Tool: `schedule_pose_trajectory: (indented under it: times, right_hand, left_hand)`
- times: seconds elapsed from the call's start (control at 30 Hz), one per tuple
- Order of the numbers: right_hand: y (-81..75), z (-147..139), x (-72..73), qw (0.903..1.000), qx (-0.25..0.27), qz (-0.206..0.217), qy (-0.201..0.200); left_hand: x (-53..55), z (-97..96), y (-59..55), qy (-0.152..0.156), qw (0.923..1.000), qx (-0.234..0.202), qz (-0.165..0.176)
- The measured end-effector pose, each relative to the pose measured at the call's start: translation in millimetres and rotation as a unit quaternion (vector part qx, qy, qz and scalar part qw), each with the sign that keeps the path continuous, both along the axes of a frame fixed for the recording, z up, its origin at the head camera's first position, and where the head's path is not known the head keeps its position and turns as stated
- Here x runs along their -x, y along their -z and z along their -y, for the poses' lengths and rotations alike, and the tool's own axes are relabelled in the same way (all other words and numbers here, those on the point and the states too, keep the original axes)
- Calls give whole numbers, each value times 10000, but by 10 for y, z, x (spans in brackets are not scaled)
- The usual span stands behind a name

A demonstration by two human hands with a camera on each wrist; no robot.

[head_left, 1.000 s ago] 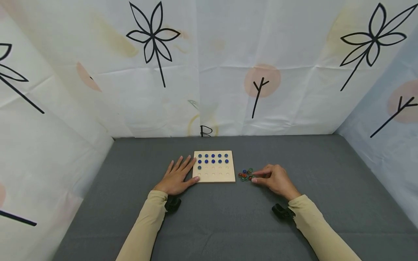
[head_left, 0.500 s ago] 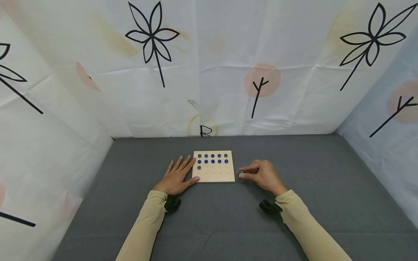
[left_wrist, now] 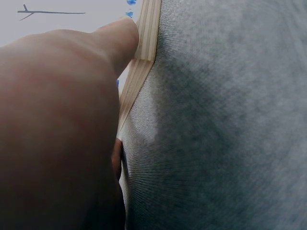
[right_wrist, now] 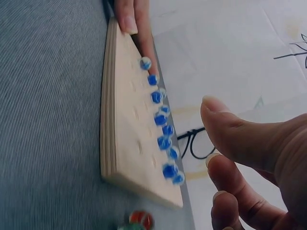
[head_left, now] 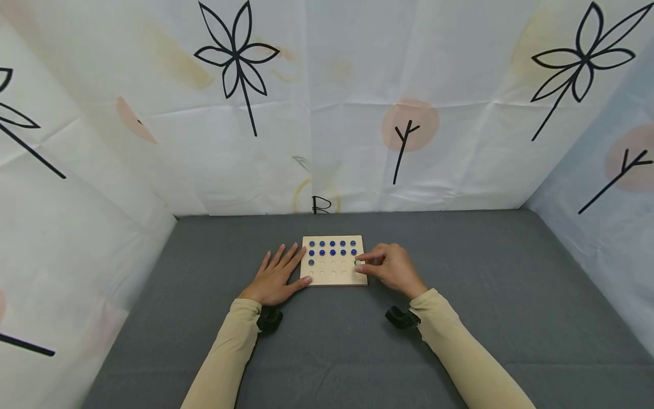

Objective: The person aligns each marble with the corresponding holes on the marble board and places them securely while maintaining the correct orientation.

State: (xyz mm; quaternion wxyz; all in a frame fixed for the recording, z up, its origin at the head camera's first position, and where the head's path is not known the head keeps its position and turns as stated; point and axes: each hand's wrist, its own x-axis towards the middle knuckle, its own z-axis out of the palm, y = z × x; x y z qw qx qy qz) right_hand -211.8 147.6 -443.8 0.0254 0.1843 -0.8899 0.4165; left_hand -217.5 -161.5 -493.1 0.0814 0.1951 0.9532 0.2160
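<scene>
A pale wooden board [head_left: 334, 279] with rows of round hollows lies on the grey cloth. Blue marbles [head_left: 332, 253] fill its two far rows, and one bluish marble [head_left: 311, 262] sits at the left of the third. My left hand [head_left: 275, 281] rests with fingers spread at the board's left edge, thumb on the near corner. Over the right edge, my right hand [head_left: 393, 270] pinches a small greenish marble [head_left: 357, 262] between thumb and fingertips, near the third row's right end. In the right wrist view the thumb [right_wrist: 216, 106] blocks sight of that marble.
Loose marbles, among them a red one [right_wrist: 141, 219], lie beside the board's right edge in the right wrist view; my right hand covers them in the head view. A white printed cloth [head_left: 347, 159] stands behind the grey tabletop [head_left: 327, 341].
My right hand has moved left from the loose marbles to the board's right edge, carrying a marble in its fingertips. The left hand has stayed in place.
</scene>
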Motion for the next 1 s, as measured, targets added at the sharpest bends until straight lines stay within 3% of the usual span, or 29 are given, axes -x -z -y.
schedule_pose_trajectory:
  times: [0.27, 0.53, 1.0]
  right_hand:
    - [15, 219, 46, 9999, 65, 116, -29]
    - [58, 431, 104, 9999, 118, -61, -55]
    - [149, 693, 127, 9997, 138, 81, 168]
  left_hand:
    - [-1, -16, -22, 4, 9999, 119, 6]
    - [-7, -23, -63, 10, 9996, 267, 114]
    - [-23, -16, -105, 35, 9998, 166, 53]
